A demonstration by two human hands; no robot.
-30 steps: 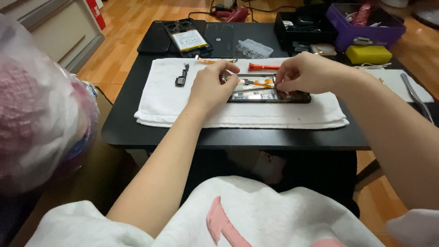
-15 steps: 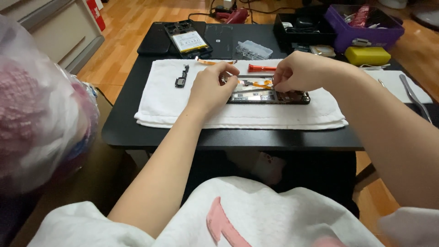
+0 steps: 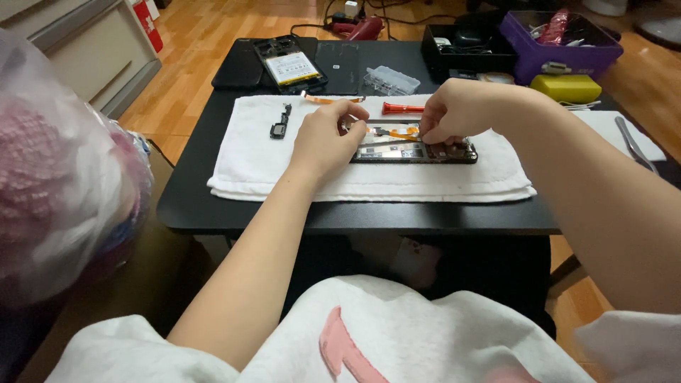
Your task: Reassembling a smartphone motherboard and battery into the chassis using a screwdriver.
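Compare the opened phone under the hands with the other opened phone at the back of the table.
The phone on the towel lies crosswise on the white towel, with the left hand and right hand on it. The phone at the back lies on the bare black table, untouched, showing a pale battery. Both lie flat with their backs off.

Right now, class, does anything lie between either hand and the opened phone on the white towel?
Nothing visible does. The left hand and right hand both rest directly on the opened black phone frame, fingertips at its orange flex cable. The red-handled tool lies behind the hands, on the white towel.
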